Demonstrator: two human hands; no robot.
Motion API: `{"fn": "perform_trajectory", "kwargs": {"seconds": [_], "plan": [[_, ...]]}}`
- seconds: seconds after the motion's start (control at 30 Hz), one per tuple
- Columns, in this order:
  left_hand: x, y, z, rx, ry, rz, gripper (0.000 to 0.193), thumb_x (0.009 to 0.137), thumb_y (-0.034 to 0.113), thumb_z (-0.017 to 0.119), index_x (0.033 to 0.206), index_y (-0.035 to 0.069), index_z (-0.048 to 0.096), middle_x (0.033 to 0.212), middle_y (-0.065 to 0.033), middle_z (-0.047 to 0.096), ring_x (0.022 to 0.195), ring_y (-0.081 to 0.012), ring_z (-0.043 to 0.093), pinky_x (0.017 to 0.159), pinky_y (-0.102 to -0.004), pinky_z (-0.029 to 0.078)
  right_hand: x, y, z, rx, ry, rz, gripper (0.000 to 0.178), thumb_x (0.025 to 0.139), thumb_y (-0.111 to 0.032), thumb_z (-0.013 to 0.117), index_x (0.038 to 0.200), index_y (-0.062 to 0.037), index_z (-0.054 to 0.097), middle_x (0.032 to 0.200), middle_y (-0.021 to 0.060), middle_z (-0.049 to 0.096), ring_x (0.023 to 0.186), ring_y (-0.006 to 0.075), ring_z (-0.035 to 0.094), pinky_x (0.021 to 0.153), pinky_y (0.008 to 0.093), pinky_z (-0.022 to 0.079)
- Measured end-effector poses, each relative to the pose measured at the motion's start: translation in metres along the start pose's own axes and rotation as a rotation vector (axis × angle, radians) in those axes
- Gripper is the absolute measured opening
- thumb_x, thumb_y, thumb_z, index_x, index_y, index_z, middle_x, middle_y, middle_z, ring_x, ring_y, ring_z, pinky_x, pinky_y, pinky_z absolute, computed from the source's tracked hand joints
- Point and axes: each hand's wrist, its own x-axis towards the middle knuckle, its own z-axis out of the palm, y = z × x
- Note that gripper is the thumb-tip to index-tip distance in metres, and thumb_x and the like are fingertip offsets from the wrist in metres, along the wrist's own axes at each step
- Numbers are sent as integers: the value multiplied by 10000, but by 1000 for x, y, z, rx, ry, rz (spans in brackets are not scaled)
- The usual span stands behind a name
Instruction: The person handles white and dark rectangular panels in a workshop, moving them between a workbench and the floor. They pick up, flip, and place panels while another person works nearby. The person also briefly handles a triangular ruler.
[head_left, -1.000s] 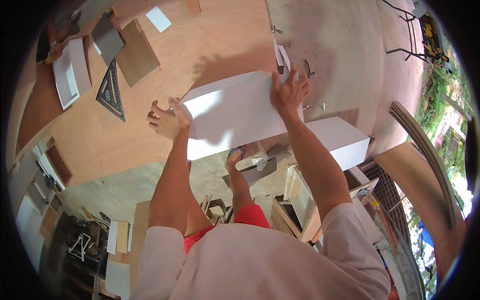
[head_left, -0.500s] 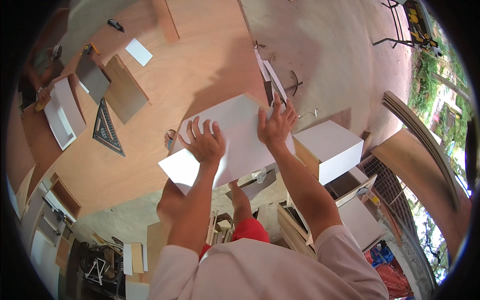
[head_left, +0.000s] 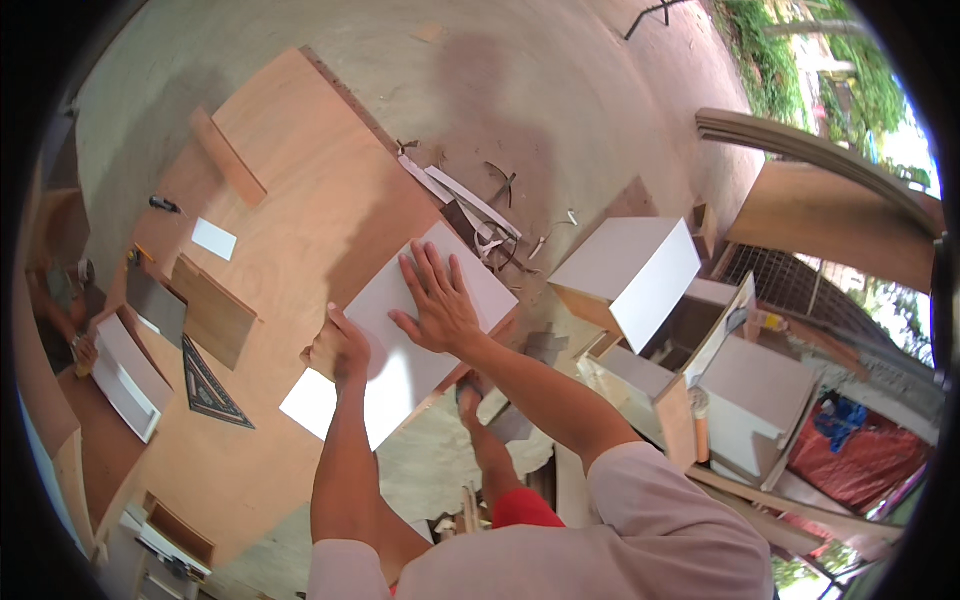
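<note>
A white-faced panel (head_left: 397, 392) lies at a slant in front of me, at the near right edge of the big plywood sheet. My right hand (head_left: 440, 308) rests flat on its upper face with the fingers spread. At the panel's left edge, my left hand (head_left: 340, 346) is closed, fingers curled at the rim and thumb uppermost. What lies beneath the panel is mostly hidden. Bright light falls across its near left corner.
The plywood sheet (head_left: 300, 150) carries a black triangular square (head_left: 212, 385), a small white piece (head_left: 214, 239) and board offcuts (head_left: 212, 312). Right stand a white box (head_left: 625, 265) and open cabinets. Trim strips (head_left: 470, 200) litter the floor. A co-worker's hand (head_left: 85, 355) is at far left.
My left hand has gone from lying flat on the panel to gripping its left edge. My right hand has shifted toward the panel's middle. The view has swung, and the panel appears turned.
</note>
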Motion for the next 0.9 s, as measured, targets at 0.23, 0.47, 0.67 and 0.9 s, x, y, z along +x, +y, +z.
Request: {"fn": "perform_trajectory", "kwargs": {"seconds": [0.23,0.47,0.67,0.9], "plan": [[-38,-20,21,-39,409,412,607,1110,513,336,1529,91,457,1655,-149,415,1527,-345,381,1229,-652,169,-10,-20,-5,255,129,-4,813,1027,-455,562,1645,-8,282,1745,180,205,1628,381,116,1297,598,54],[-103,-36,51,-25,240,416,793,1103,587,268,1694,71,152,1775,-150,92,1635,-397,29,1264,-661,1,-35,38,-19,181,302,-229,774,1031,-398,548,1640,3,287,1745,157,223,1632,346,122,1313,554,65],[-126,23,-14,-140,404,549,720,1132,502,237,1698,70,129,1777,-161,66,1632,-414,26,1260,-671,28,-34,67,11,34,353,-174,752,1058,-430,492,1641,-1,289,1734,172,242,1619,354,158,1312,553,67],[-119,-54,47,31,271,430,830,1085,573,342,1691,41,144,1771,-161,118,1628,-428,39,1263,-658,46,-19,1,-101,277,644,-454,733,1061,-428,516,1631,-16,311,1689,211,322,1593,385,237,1296,562,135]]}}
